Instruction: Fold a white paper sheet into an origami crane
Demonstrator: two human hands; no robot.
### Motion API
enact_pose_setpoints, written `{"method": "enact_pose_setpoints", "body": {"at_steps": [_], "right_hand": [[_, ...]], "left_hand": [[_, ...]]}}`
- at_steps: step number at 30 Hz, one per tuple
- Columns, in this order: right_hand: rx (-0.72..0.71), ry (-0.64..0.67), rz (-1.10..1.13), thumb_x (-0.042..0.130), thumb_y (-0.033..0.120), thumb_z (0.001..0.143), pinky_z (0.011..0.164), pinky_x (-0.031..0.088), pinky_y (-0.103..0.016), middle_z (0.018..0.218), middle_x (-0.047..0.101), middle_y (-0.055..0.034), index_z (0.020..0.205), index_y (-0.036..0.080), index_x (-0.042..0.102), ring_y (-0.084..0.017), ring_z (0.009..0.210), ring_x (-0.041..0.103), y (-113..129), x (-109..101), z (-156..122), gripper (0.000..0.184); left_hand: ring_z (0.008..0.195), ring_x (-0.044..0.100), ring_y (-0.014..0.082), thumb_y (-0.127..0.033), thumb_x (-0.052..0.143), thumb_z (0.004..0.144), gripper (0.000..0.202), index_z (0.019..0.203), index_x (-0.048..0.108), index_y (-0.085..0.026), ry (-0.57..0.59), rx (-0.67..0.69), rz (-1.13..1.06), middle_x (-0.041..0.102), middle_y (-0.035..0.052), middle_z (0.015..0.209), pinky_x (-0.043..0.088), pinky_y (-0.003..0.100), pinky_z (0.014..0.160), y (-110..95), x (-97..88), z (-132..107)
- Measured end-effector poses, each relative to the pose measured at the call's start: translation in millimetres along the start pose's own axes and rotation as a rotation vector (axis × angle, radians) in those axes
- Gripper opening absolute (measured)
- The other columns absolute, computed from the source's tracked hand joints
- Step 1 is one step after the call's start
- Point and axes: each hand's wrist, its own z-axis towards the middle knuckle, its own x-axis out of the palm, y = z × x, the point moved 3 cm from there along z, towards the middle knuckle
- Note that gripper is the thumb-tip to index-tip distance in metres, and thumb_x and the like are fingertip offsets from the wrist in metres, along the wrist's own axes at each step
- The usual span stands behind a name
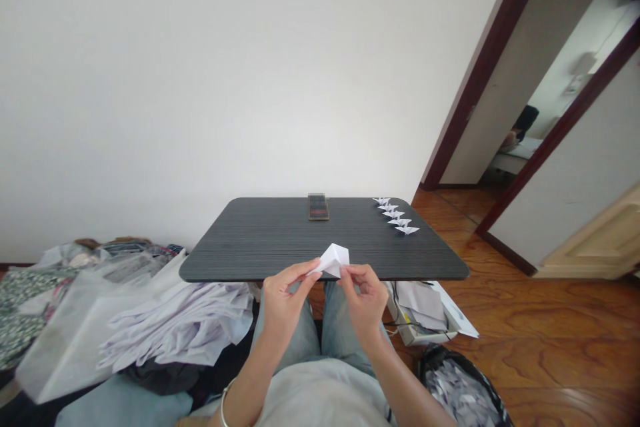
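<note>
A small folded piece of white paper (336,255) is held up over the near edge of the dark table (260,233). My left hand (287,290) pinches its left corner between thumb and forefinger. On the other side, my right hand (364,292) grips the lower right corner with its fingertips. The paper shows several creases and a raised, partly opened flap. Toward the table's right side stands a slanting row of several white folded paper cranes (399,221), apart from both hands.
A phone-like dark object (318,207) lies at the table's back edge by the wall. Clothes and white cloth (185,327) are heaped at left. On the floor at right are a white box of papers (423,313) and a black bag (463,387) of scraps.
</note>
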Motion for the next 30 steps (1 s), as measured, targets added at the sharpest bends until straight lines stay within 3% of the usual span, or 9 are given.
{"method": "enact_pose_setpoints", "body": {"at_steps": [8,14,18,24,30], "right_hand": [[-0.023,-0.006,-0.007,0.061,0.026,0.080,0.055,0.051,-0.026,0.064,0.063,-0.0009,0.072,0.017,0.064,-0.014,0.055,0.060,-1.1,0.3,-0.2,0.012],[0.019,-0.013,0.009,0.061,0.027,0.079,0.055,0.051,-0.027,0.063,0.063,-0.0010,0.073,0.017,0.063,-0.015,0.056,0.061,-3.2,-0.1,1.2,0.013],[0.060,-0.008,0.026,0.061,0.028,0.080,0.055,0.050,-0.027,0.062,0.063,-0.0012,0.072,0.017,0.062,-0.016,0.056,0.061,-3.6,0.3,1.6,0.013],[0.002,0.050,-0.002,0.060,0.024,0.079,0.056,0.050,-0.027,0.065,0.064,-0.0013,0.074,0.018,0.063,-0.016,0.057,0.061,0.1,2.4,-1.1,0.009],[-0.007,0.120,-0.012,0.059,0.022,0.079,0.055,0.050,-0.026,0.063,0.065,-0.0008,0.074,0.019,0.063,-0.016,0.056,0.062,5.2,5.4,-2.2,0.008]], "left_hand": [[0.077,0.071,0.0202,-0.021,0.065,0.073,0.014,0.083,0.074,-0.022,-0.051,-0.006,0.024,0.074,0.0011,0.085,0.057,0.030,0.074,2.0,-1.8,1.7],[0.082,0.069,0.0188,-0.023,0.055,0.082,0.020,0.093,0.072,-0.022,0.062,0.048,0.069,0.074,0.0023,0.093,0.054,0.029,0.078,3.9,-2.9,-0.2],[0.089,0.067,0.0190,-0.027,0.044,0.089,0.028,0.100,0.069,-0.019,0.112,0.101,-0.019,0.072,0.0061,0.100,0.054,0.029,0.078,2.0,-2.9,-3.1],[0.081,0.068,0.0173,-0.024,0.062,0.078,0.020,0.095,0.069,-0.017,0.087,0.106,0.075,0.072,0.0057,0.091,0.054,0.025,0.072,-2.4,4.2,1.5],[0.071,0.066,0.0142,-0.020,0.060,0.079,0.011,0.084,0.070,-0.017,-0.043,0.276,0.220,0.072,0.0036,0.080,0.052,0.023,0.066,-1.7,8.5,4.0]]}}
